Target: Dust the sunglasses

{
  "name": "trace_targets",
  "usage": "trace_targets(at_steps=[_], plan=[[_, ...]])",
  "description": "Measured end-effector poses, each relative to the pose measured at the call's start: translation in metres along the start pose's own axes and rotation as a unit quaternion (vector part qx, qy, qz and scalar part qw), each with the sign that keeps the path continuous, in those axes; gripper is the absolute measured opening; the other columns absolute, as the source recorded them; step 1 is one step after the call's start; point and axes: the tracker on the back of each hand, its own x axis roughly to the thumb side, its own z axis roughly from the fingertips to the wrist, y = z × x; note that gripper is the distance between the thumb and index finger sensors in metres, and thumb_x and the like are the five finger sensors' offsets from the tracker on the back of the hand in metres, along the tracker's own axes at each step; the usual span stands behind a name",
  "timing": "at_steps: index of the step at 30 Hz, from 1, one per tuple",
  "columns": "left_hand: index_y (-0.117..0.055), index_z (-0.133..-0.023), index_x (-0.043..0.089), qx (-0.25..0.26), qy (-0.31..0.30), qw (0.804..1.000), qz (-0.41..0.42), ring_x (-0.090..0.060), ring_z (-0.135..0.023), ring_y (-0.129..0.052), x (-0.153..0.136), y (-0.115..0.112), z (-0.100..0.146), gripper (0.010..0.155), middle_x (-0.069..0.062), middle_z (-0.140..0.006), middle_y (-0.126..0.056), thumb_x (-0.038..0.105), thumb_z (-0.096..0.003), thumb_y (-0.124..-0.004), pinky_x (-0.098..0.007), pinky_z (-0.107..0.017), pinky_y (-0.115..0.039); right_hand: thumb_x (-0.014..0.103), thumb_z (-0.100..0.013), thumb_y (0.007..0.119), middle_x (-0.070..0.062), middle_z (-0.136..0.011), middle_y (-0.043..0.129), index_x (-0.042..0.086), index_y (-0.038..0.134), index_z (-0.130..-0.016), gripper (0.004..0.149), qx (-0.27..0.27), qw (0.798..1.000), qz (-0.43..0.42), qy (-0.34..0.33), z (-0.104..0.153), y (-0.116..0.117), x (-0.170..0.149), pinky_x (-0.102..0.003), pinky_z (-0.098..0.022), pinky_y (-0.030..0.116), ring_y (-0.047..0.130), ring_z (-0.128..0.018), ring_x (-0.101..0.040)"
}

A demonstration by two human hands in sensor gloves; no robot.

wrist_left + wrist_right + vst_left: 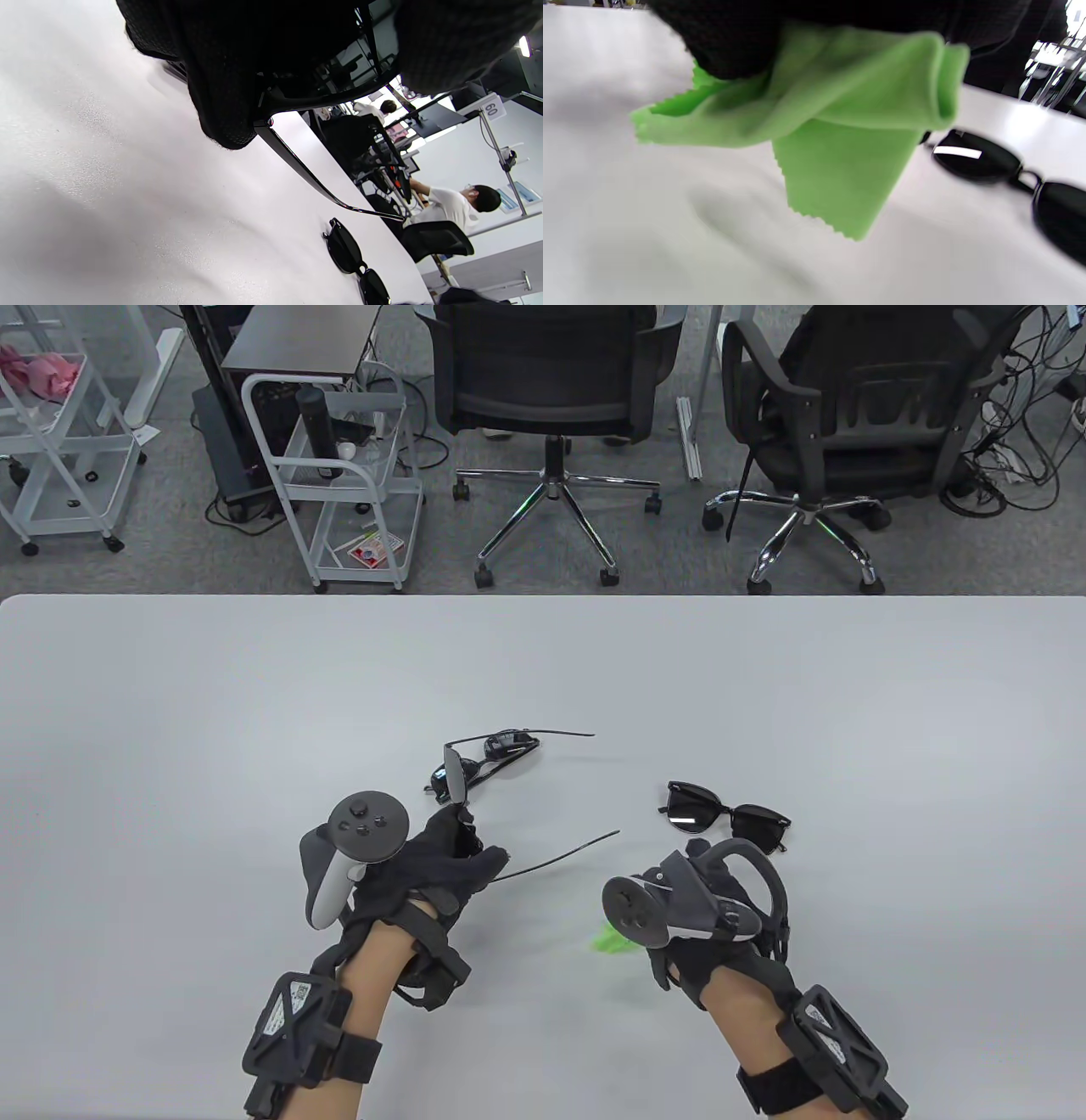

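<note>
My left hand [462, 853] pinches a thin-framed pair of dark sunglasses [462, 776] near one hinge and holds it on edge above the white table [212, 729], its two thin arms spread out to the right. In the left wrist view one arm of this thin-framed pair [305, 171] runs out from under the gloved fingers [220, 97]. My right hand [679, 929] grips a folded green cloth [612, 937] [840, 127] just above the table. A second, thicker black pair of sunglasses [725, 814] [356, 262] [984, 159] lies flat on the table just beyond my right hand.
Beyond the table's far edge stand two black office chairs [551, 398] [857, 415] and two white wire carts [356, 475] [59, 432]. The left wrist view shows seated people [458, 203] at other desks far behind.
</note>
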Motion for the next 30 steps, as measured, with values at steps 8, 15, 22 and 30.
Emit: trace_targets(at_steps=[8,15,22,30], plan=[[-0.05,-0.106,0.017,-0.012,-0.007,1.0,0.016,-0.018,-0.073,-0.109,0.0,-0.001,0.0,0.095,-0.001,-0.098,-0.076,0.07,-0.0333,-0.081,-0.043,-0.07,-0.071,0.048,-0.044,0.081,-0.013,-0.086,0.095,0.008,0.081,-0.09,0.061,0.116,0.993,-0.025,-0.017,-0.01,0.025,0.001,-0.065,-0.059,0.065,0.1,-0.071,-0.038],[-0.047,-0.107,0.018,0.0,-0.026,0.998,0.048,-0.016,-0.076,-0.107,0.002,0.0,0.001,0.096,0.001,-0.1,-0.074,0.07,-0.0336,-0.079,-0.042,-0.072,-0.07,0.056,-0.044,0.076,-0.016,-0.088,0.094,0.007,0.08,-0.091,0.069,-0.031,0.995,-0.098,-0.008,0.005,-0.002,-0.017,-0.065,-0.059,0.065,0.098,-0.072,-0.042],[-0.043,-0.108,0.022,-0.012,-0.07,0.994,0.079,-0.013,-0.081,-0.105,0.011,-0.007,0.004,0.096,0.003,-0.103,-0.072,0.071,-0.0338,-0.077,-0.041,-0.074,-0.069,0.045,-0.045,0.078,-0.014,-0.086,0.096,0.01,0.084,-0.088,0.056,-0.23,0.956,-0.18,0.013,0.015,-0.014,-0.026,-0.064,-0.058,0.068,0.1,-0.07,-0.04],[-0.044,-0.109,0.025,-0.074,-0.116,0.99,0.04,-0.013,-0.082,-0.105,0.034,-0.038,0.008,0.095,0.004,-0.104,-0.072,0.07,-0.0325,-0.079,-0.042,-0.075,-0.068,0.038,-0.046,0.076,-0.014,-0.092,0.09,0.011,0.079,-0.092,0.053,-0.256,0.95,-0.175,-0.021,0.008,-0.015,-0.002,-0.066,-0.06,0.066,0.096,-0.076,-0.04]])
